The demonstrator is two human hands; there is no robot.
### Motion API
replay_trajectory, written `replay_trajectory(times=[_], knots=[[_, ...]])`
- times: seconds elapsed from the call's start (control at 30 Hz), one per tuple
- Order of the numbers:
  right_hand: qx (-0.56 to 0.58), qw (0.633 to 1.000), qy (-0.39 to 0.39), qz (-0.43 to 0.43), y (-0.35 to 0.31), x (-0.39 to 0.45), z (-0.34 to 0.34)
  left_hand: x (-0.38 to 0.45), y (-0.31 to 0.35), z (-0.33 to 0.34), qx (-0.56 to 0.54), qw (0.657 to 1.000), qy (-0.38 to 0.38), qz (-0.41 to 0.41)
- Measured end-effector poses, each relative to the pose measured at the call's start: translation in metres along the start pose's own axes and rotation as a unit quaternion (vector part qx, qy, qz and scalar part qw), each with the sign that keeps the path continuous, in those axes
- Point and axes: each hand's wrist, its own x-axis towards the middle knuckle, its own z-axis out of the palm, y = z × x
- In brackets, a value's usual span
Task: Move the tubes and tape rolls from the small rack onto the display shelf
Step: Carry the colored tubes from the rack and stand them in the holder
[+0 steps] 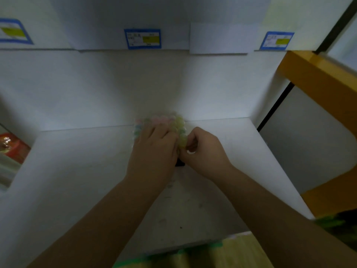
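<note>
Both forearms reach in over the white display shelf (222, 144). I see my left hand (154, 149) laid over a blurred cluster of pastel tape rolls (178, 125) near the shelf's back edge, fingers hidden, can't tell. My right hand (204, 153) pinches the cluster's near end, fingers curled.
</note>
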Motion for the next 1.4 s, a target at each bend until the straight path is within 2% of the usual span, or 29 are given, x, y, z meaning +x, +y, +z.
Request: replay_trajectory(times=[0.3,0.43,0.77,0.97,1.2,1.4], knots=[[-0.018,0.999,0.027,0.019,-0.001,-0.022,-0.009,-0.005,0.008,-0.019,-0.052,0.997,-0.050,-0.006],[-0.035,0.999,0.034,0.016,0.002,-0.047,-0.035,-0.016,0.037,-0.030,-0.103,0.993,-0.049,-0.016],[-0.064,0.995,0.067,0.022,0.044,-0.175,-0.126,-0.054,0.154,-0.013,-0.190,0.976,-0.103,0.029],[-0.097,0.990,0.081,0.061,0.081,-0.258,-0.209,-0.081,0.257,-0.003,-0.234,0.960,-0.144,0.054],[-0.161,0.966,0.132,0.151,0.131,-0.330,-0.316,-0.090,0.377,0.013,-0.271,0.947,-0.162,0.056],[-0.169,0.947,0.184,0.204,0.165,-0.358,-0.377,-0.071,0.444,0.031,-0.259,0.946,-0.182,0.077]])
